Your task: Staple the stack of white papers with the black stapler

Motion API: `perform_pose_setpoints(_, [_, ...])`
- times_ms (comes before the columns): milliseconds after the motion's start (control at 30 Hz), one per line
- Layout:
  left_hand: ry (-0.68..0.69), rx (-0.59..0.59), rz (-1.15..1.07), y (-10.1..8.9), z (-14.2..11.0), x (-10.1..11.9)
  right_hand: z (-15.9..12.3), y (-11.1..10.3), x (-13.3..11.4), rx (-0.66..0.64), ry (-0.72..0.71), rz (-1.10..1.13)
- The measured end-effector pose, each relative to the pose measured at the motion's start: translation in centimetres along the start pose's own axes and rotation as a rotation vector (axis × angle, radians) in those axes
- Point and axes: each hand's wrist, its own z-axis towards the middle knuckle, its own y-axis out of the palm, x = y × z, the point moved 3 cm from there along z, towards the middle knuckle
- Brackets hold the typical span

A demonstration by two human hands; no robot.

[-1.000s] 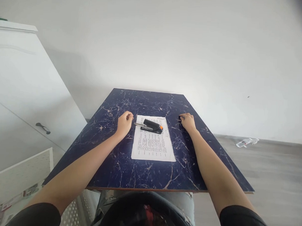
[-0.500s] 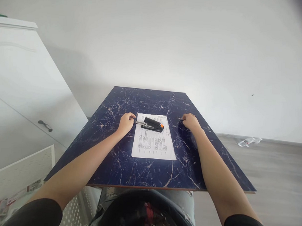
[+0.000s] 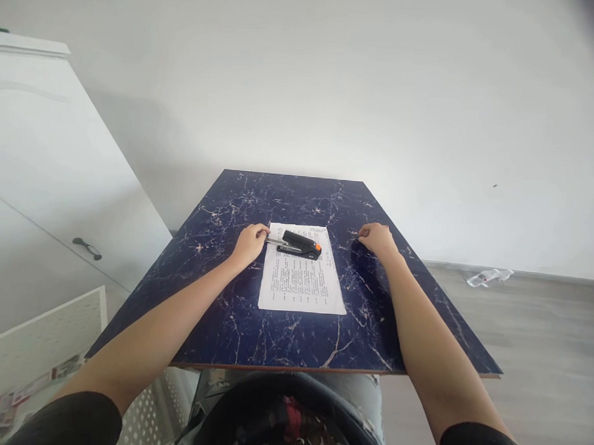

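Head view: between the tabletop's point(image 3: 292, 343) side edges, the printed sheet point(image 3: 301, 288) is partly covered by the stapler point(image 3: 303, 246). The right hand's point(image 3: 379, 240) fingertips are pinched together; the left hand's point(image 3: 249, 244) closure cannot be told.

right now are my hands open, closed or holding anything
Left hand: fingers curled by the metal end of the stapler; grip unclear.
Right hand: fingers bent over the table; can't tell if holding anything.

Paper point(image 3: 301, 291), perhaps stacked, on blue table point(image 3: 286, 343)
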Motion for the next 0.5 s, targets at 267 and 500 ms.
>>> perform_pose_setpoints(267, [0.041,-0.063,0.055,0.3,-0.1,0.5,-0.5,-0.8,-0.5,0.068,0.030,0.225])
perform_pose_setpoints(500, [-0.095,0.035,-0.028,-1.0,-0.1,0.3,-1.4,0.5,-3.9,0.085,0.056,0.940])
